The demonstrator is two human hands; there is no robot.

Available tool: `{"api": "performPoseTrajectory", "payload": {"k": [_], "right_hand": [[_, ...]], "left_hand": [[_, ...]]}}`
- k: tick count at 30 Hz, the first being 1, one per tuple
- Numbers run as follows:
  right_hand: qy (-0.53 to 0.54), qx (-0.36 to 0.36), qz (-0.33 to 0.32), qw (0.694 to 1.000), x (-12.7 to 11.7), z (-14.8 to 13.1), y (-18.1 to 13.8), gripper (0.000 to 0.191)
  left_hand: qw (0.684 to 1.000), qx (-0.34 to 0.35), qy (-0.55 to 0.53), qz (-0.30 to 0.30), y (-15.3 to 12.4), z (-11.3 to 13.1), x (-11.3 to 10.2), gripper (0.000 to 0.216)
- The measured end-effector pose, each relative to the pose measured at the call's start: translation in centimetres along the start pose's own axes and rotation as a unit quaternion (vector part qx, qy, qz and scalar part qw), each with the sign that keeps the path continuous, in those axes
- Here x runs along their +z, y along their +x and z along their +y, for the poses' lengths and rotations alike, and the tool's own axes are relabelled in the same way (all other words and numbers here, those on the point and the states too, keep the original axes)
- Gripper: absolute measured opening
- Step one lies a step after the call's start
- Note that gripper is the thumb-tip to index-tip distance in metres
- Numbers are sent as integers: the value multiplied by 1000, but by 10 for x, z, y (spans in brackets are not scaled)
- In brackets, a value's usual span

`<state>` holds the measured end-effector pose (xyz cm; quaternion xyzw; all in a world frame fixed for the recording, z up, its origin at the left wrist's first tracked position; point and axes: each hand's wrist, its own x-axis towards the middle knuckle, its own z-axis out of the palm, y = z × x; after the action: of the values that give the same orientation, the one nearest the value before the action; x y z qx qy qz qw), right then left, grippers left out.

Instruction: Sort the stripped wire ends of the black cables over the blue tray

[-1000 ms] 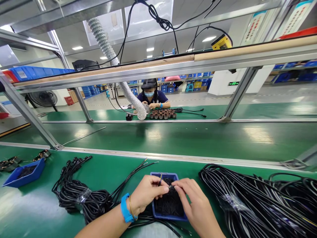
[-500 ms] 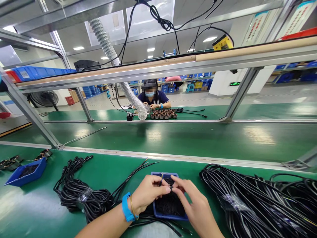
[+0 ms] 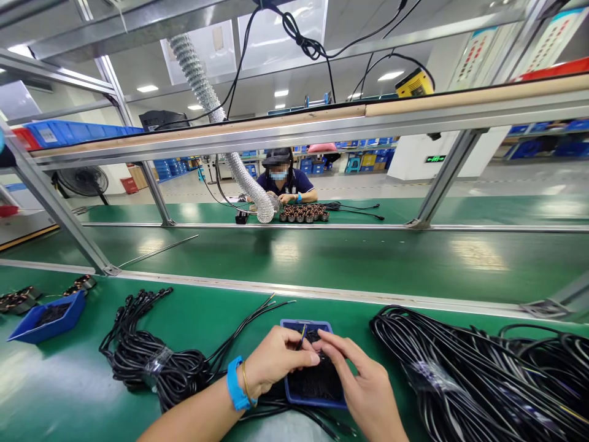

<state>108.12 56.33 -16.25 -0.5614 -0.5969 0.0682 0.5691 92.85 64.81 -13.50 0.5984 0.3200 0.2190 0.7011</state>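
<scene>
My left hand (image 3: 288, 354), with a blue band at its wrist, pinches a black cable whose thin wire ends (image 3: 302, 334), one yellowish, poke up above the fingers. My right hand (image 3: 352, 362) meets it from the other side, thumb and forefinger pressed together at the left thumb tip. Whatever lies between those right fingertips is too small and covered to make out. Both hands are over a blue bin (image 3: 317, 402) of small black pieces (image 3: 315, 377). Further black cables (image 3: 317, 420) run beneath my left wrist and along the bin's near side.
A bundled coil of black cables (image 3: 161, 368) lies left, a larger bundle (image 3: 442, 368) right. Another blue bin (image 3: 50, 319) sits far left near copper-wound parts (image 3: 21, 299). A metal frame (image 3: 276, 138) spans above. Across the bench, a person (image 3: 288, 181) sits behind more copper-wound parts (image 3: 304, 213).
My fingertips have shifted slightly against each other, and the wire ends lean a little further right. Both hands stay above the bin.
</scene>
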Motion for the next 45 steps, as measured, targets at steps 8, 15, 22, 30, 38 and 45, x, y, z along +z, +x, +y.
{"api": "performPoseTrajectory", "payload": {"k": [8, 15, 22, 30, 38, 45], "right_hand": [[-41, -78, 16, 996, 0, -4, 2, 18], [-104, -155, 0, 982, 4, 4, 0, 28], [15, 74, 11, 997, 5, -2, -1, 29], [23, 73, 28, 997, 1, -7, 2, 28], [-26, -17, -26, 999, 5, 0, 0, 24], [105, 145, -72, 981, 9, -4, 3, 36]], "left_hand": [[1000, 3, 4, -7, -1, 0, -1, 42], [1000, 19, -14, -4, 5, -8, -3, 43], [999, 35, 2, -10, 6, -8, -4, 37], [1000, 23, 14, -8, 4, -5, -3, 40], [1000, 22, -5, -13, 3, -4, -2, 30], [997, 38, -67, -7, 1, -1, -4, 32]]}}
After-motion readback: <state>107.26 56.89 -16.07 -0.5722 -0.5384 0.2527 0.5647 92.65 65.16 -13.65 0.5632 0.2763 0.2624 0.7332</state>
